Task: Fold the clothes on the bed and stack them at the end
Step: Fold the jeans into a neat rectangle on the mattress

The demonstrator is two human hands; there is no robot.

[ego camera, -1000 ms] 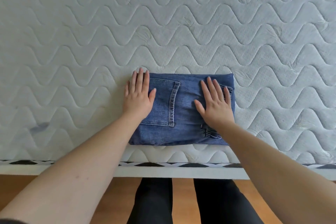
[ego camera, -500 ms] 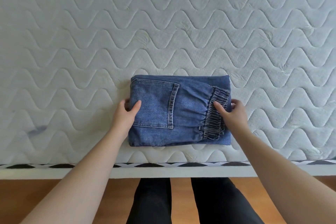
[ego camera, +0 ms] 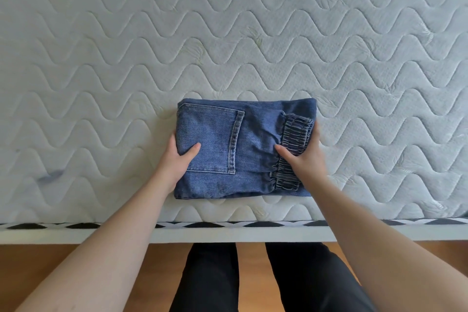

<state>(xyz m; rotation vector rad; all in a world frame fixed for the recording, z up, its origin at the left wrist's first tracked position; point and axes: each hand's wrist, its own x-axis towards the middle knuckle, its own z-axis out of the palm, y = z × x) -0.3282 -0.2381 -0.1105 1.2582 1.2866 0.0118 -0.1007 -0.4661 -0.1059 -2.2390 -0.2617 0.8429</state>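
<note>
Mattress [ego camera: 228,33] fills my view, white with wavy quilting, its near edge trimmed in a black-and-white diamond band [ego camera: 76,225]. Wooden floor [ego camera: 38,266] shows at six o'clock, with my dark trouser legs [ego camera: 210,281] standing on it. Folded jeans [ego camera: 255,139] lie just below centre, near that edge, back pocket [ego camera: 212,142] up. I grip them on both sides: left hand [ego camera: 177,159] at nine o'clock of the bundle, thumb on top, fingers tucked beneath; right hand [ego camera: 302,157] at three o'clock, thumb over the elastic cuff [ego camera: 295,134].
</note>
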